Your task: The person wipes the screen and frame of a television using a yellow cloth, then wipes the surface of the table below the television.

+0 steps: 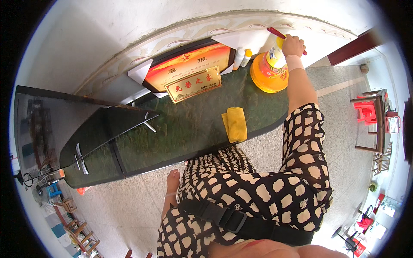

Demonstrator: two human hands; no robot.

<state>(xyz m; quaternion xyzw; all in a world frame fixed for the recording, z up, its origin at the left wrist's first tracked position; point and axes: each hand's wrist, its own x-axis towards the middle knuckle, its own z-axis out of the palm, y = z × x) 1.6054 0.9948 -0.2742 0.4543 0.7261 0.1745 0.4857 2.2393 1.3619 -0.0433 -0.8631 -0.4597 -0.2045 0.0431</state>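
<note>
My right hand point(293, 46) reaches to the far right end of the green marble-patterned cabinet top point(193, 122). Its fingers close around a slim dark red object point(277, 32), whose kind I cannot tell, beside a yellow and white container point(275, 57). That container stands on top of a round orange-yellow tub point(262, 75). My left hand point(174, 179) hangs low by my body, below the cabinet's front edge, with nothing seen in it. A folded yellow cloth point(237, 124) lies at the front edge of the top.
Against the wall lean a framed red and orange certificate point(190, 64) and a gold and red plaque point(195, 84), both bearing writing. Two small bottles point(242, 58) stand beside them. At left, a television point(80, 119) rests on white feet. A wooden table point(376, 122) with a red stool point(364, 109) is at far right.
</note>
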